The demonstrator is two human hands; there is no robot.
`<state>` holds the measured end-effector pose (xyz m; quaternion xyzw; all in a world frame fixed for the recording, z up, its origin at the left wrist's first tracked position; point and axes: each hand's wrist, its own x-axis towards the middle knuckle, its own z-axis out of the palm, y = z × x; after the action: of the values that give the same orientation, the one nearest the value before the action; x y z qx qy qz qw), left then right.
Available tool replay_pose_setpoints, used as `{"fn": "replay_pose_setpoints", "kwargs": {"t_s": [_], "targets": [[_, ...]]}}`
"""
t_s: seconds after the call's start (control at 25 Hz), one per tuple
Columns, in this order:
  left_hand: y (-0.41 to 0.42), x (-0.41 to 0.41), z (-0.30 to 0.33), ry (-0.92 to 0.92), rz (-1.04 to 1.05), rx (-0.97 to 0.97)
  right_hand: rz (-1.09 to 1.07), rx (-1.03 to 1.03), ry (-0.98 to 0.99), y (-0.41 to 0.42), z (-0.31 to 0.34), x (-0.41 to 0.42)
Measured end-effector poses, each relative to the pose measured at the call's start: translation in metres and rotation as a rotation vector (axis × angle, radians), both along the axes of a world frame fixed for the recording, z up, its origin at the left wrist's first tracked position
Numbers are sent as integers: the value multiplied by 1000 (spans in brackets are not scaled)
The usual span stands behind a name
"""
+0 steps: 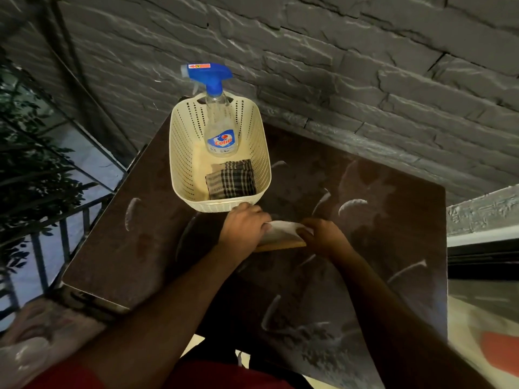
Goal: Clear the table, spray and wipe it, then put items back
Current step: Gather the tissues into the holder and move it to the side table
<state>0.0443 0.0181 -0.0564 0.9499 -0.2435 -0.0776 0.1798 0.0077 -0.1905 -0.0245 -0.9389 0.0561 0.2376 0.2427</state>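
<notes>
Dead centre of the frame, your left hand (243, 222) and right hand (323, 236) each grip an end of the flat board (282, 239) lying on the table (379, 220), just below the basket (219, 204). It looks thin, stiff and light, so keep both edge grips and lift it level.

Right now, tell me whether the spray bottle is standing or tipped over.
Standing. The spray bottle is upright inside the basket, its blue trigger head on top, above the rim.
</notes>
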Motion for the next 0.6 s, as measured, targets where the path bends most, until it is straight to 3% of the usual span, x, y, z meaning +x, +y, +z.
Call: {"fn": "replay_pose_setpoints", "kwargs": {"t_s": [0.32,0.6], "targets": [[15,-11,9,124,-26,-100,-38,37,103,-2,-3,-1],[10,-21,9,368,233,-166,-16,-55,220,-3,-10,10]]}}
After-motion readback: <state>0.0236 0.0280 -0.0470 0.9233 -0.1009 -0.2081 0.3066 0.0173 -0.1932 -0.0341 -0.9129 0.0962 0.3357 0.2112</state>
